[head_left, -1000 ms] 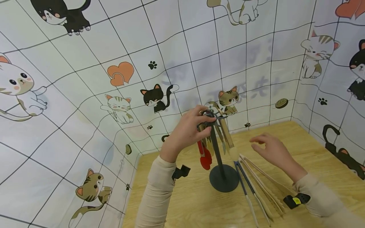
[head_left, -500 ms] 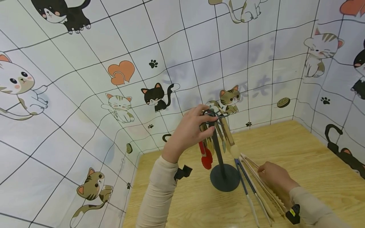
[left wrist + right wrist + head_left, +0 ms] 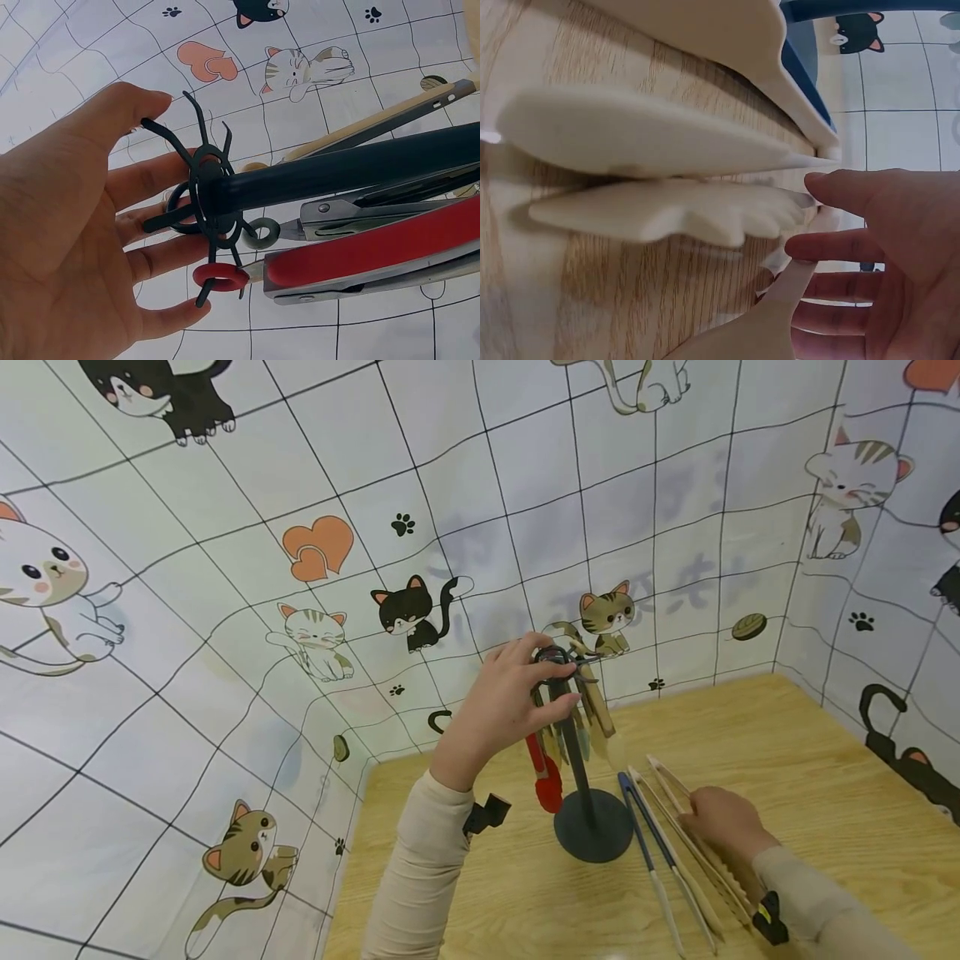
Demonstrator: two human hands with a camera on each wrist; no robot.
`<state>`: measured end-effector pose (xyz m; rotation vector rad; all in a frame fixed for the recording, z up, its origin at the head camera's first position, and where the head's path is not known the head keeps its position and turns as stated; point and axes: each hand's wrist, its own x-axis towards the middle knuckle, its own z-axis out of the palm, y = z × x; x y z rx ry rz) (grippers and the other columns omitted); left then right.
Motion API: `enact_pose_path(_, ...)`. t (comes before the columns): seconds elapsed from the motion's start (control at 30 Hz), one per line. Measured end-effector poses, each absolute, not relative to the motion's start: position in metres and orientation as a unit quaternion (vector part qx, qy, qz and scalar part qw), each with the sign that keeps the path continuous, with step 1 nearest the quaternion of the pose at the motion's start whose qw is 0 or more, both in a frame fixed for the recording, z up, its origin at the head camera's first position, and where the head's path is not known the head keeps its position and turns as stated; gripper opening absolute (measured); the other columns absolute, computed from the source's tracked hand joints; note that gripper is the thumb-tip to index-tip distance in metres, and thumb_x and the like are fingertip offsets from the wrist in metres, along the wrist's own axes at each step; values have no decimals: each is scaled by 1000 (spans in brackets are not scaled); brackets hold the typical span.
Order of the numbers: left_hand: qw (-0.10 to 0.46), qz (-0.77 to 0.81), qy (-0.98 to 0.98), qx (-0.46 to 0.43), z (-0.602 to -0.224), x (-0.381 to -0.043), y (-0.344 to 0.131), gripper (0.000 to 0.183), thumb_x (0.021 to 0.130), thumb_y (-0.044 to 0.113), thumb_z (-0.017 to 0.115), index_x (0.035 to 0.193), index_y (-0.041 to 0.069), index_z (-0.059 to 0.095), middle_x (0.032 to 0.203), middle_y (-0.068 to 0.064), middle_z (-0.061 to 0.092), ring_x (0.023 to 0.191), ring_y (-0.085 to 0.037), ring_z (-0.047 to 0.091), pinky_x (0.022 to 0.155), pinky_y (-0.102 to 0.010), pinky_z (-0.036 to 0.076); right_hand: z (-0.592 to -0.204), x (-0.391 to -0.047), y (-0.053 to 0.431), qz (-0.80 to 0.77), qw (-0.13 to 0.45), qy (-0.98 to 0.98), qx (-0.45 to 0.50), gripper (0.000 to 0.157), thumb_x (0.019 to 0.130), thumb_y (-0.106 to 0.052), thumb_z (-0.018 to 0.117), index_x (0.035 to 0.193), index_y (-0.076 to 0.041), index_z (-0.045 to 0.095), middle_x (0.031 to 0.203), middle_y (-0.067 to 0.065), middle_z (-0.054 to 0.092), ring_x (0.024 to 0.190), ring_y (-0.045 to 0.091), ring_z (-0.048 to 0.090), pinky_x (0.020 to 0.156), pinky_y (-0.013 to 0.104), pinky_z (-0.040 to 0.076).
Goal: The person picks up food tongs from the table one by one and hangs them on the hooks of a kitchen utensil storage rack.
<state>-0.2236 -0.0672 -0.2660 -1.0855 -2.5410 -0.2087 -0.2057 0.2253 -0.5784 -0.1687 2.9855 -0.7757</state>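
Observation:
My left hand (image 3: 506,702) grips the hooked top of a dark utensil stand (image 3: 592,827). In the left wrist view, the thumb touches one hook while the fingers spread behind the hub. Red-handled tongs (image 3: 375,251) hang by a ring from a hook beside grey-ringed tongs (image 3: 330,217) and pale tongs (image 3: 360,139). On the table, right of the stand, my right hand (image 3: 723,818) pinches beige tongs (image 3: 667,774) between thumb and fingers. Its scalloped and smooth heads show blurred in the right wrist view. Blue-and-white tongs (image 3: 647,835) lie to its left, alongside more beige tongs (image 3: 686,839).
The wooden table (image 3: 495,885) reaches back to a wall covering (image 3: 480,510) printed with cats and a grid. The stand's round base sits left of the lying tongs. A second covered wall (image 3: 862,585) rises along the table's right side.
My right hand has come down onto the tongs and taken hold of one, whose closed end has shifted right from the others. The left hand stays on the stand's top, where the hanging tongs turn slightly.

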Motion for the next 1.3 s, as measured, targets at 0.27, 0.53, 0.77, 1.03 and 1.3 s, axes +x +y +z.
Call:
enact_pose_path(0.27, 192, -58, -902, -382, -265, -222, -65, 41, 90, 54, 51, 122, 32, 64, 136, 1, 47, 123, -19, 47, 107, -43, 34, -582, -215, 229, -222, 24, 972, -74, 50, 82, -18, 70, 115, 11, 47, 60, 0, 55, 48, 13, 44, 43, 26, 31)
enact_pose_path(0.53, 186, -55, -905, -380, -266, -221, -63, 43, 88, 55, 54, 122, 31, 64, 136, 1, 47, 123, -20, 47, 108, -44, 33, -575, -221, 238, -256, 33, 965, -47, 79, 81, -25, 69, 133, 16, 26, 93, 30, 61, 51, 15, 49, 43, 29, 35)
enact_pose_path(0.77, 195, -54, -901, -382, -265, -223, -63, 43, 88, 55, 55, 121, 30, 65, 133, 0, 48, 117, -20, 49, 106, -43, 35, -541, -224, 239, -251, -65, 963, -70, 91, 82, -29, 68, 147, 8, 16, 125, 44, 45, 61, 23, 59, 49, 36, 42)
enact_pose_path(1.03, 202, -49, -900, -383, -264, -222, -63, 42, 87, 55, 56, 119, 29, 66, 131, 0, 49, 114, -19, 50, 104, -41, 36, -511, -225, 228, -253, -167, 950, -76, 90, 84, -27, 65, 153, -12, 9, 103, 26, 60, 53, 14, 47, 41, 27, 28)
enact_pose_path(1.3, 206, -48, -900, -380, -266, -222, -61, 40, 86, 54, 57, 117, 29, 67, 127, 1, 50, 110, -18, 50, 101, -40, 38, -484, -221, 214, -249, -242, 935, -67, 96, 79, -24, 66, 154, -22, 7, 90, 16, 62, 45, 12, 38, 38, 26, 26)
